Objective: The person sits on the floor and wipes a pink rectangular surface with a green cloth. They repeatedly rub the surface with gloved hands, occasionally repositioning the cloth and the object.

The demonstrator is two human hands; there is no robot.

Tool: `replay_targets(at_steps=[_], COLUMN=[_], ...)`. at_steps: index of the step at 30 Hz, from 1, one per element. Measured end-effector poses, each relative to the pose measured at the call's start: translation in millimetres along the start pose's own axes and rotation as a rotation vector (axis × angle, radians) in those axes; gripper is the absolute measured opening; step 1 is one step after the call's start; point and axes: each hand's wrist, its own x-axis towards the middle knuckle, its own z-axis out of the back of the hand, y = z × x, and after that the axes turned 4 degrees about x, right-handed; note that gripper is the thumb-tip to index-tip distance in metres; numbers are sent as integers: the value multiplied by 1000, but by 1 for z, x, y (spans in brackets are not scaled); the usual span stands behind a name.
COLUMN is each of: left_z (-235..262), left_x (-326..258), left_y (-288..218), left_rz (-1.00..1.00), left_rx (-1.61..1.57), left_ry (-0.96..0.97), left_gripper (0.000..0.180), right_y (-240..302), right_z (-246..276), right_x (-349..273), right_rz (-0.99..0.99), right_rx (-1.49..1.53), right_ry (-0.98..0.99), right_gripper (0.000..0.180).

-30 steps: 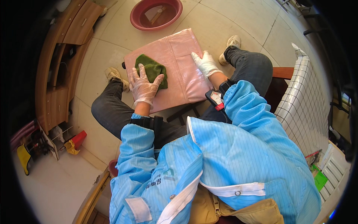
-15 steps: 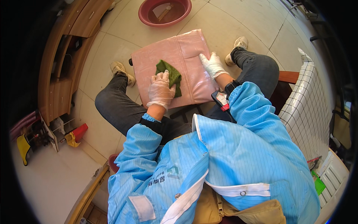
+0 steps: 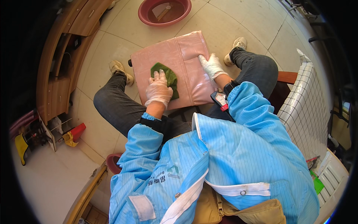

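Note:
A padded pink seat with a shiny leather-like cover and a seam lies between my knees, above dark legs. My left hand, in a clear thin glove, presses a green cloth onto its left half; the fingers lie over the cloth, holding it to the surface. At the seat's right edge, my right hand, in a whitish glove, has its thumb on top, and the other fingers are partly hidden along the side. A black knob sticks out at the seat's left side.
A red basin with water and something pale inside stands beyond the seat on the tiled floor. To the left is a wooden cabinet. A white grid-patterned panel rises at right. Another red basin sits at lower left.
My left hand has slid slightly left with the green cloth, which now lies more spread out under the fingers. My right hand keeps its place at the seat's edge.

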Motion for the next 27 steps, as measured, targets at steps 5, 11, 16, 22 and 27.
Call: replay_targets(at_steps=[5,11,16,22,27], left_z=[0,0,9,31,37], left_x=[-3,-1,22,65,77], left_y=[16,25,34,41,45], left_rz=[98,78,42,69,88], left_rx=[33,-41,-1,36,0], left_ry=[79,101,150,181,182], left_gripper=[73,78,84,80,78], right_y=[-6,-7,-6,-4,-5], right_z=[-3,-5,-3,0,2], right_x=[3,3,3,2,2], right_rz=[26,28,11,-2,-7], right_rx=[-8,-26,0,-38,-28], right_ry=[3,-14,31,38,64], right_gripper=[85,88,90,89,88])
